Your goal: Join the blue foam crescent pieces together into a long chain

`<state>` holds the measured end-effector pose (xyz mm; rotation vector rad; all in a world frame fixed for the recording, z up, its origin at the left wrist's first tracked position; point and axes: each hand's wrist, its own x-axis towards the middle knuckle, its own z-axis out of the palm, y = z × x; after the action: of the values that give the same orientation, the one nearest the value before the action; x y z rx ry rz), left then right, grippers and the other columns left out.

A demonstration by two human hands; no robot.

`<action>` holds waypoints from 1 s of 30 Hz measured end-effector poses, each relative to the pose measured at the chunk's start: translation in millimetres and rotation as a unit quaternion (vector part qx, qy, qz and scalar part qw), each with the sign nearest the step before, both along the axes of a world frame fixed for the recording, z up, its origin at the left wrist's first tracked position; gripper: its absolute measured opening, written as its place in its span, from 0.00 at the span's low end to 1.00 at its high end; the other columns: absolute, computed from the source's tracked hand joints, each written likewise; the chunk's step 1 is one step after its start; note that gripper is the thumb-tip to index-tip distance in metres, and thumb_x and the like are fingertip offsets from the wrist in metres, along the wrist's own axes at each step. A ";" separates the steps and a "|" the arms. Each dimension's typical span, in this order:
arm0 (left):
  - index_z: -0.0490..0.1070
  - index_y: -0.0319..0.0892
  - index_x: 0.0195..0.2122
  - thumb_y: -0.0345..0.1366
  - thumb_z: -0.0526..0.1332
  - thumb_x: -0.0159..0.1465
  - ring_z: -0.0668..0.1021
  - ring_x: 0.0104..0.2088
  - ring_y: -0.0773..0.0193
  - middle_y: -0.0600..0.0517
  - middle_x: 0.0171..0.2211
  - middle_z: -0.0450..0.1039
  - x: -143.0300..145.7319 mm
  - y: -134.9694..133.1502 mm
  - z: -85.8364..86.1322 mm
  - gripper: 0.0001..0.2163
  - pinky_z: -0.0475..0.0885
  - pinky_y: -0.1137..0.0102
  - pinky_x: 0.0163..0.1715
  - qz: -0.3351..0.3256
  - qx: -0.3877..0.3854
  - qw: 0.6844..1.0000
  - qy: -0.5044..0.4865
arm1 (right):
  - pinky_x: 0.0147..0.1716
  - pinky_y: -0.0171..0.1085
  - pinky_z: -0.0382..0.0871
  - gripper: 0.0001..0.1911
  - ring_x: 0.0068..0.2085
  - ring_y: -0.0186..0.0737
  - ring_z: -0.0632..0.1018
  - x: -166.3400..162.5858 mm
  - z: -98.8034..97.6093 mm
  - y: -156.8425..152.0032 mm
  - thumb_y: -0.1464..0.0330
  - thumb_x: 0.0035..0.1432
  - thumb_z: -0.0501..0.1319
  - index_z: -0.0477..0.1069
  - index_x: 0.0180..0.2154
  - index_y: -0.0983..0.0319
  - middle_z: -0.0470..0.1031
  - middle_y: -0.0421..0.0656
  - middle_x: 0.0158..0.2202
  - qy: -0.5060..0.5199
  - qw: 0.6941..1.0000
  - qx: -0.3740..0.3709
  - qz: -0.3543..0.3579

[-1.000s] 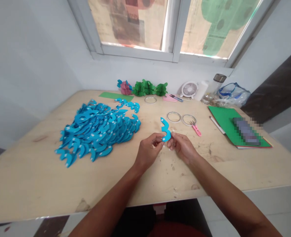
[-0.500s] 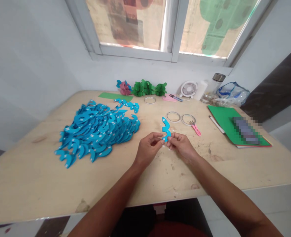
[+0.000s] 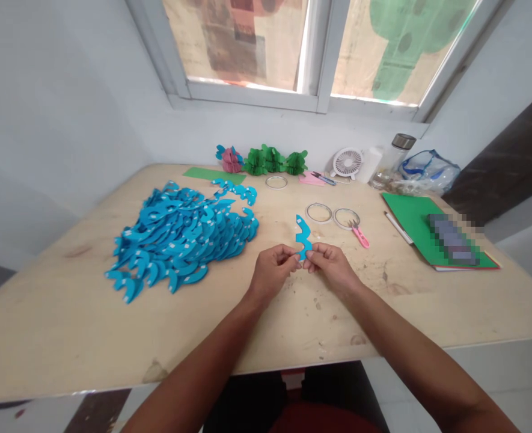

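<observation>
Above table [image 3: 89, 343], hands [image 3: 271, 270] closer together, pinching blue wavy piece [image 3: 304, 228]

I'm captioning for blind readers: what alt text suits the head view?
A left hand and right hand hold a wavy blue piece over a pale table. A heap of similar blue pieces lies at left; pink snips lie farther back.

The left grip [image 3: 272, 269] and right grip [image 3: 333, 266] are bare hands with slim fingers [image 3: 285, 249]. The forearms [image 3: 202, 359] are bare too, broadening toward the lower edge of view. Dark red cloth [image 3: 329, 419] curves up there, below black clothing [image 3: 247, 397] whose details are lost in shadow.
</observation>
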<state>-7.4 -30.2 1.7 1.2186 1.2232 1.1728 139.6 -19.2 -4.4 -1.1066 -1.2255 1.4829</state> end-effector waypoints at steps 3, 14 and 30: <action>0.73 0.37 0.22 0.34 0.63 0.49 0.70 0.18 0.71 0.54 0.17 0.71 -0.1 -0.1 1.7 0.05 0.64 0.77 0.18 -0.012 0.005 1.000 0.004 | 0.20 0.31 0.57 0.13 0.19 0.29 0.67 0.0 -1.1 0.4 0.60 0.50 0.63 0.70 0.23 0.64 0.73 0.39 0.19 0.001 1.000 0.005 -0.002; 0.74 0.38 0.26 0.36 0.62 0.50 0.72 0.20 0.68 0.53 0.18 0.73 0.8 1.1 -2.3 0.07 0.65 0.76 0.18 -0.021 -0.022 0.999 -0.028 | 0.20 0.31 0.60 0.15 0.18 0.29 0.67 0.7 -5.2 2.3 0.59 0.50 0.63 0.68 0.21 0.63 0.71 0.38 0.17 -0.017 0.999 0.026 -0.009; 0.72 0.38 0.25 0.35 0.61 0.52 0.70 0.17 0.71 0.55 0.16 0.71 -1.3 0.8 -4.2 0.06 0.64 0.76 0.18 -0.021 0.021 0.999 0.014 | 0.21 0.31 0.62 0.15 0.19 0.31 0.69 2.4 -10.3 1.4 0.59 0.53 0.61 0.69 0.22 0.63 0.73 0.40 0.19 -0.094 0.992 0.088 -0.004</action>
<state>-8.7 -29.4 -2.5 1.2897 1.1934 1.1596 142.0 -17.8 -14.8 -1.1492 -1.4517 1.2584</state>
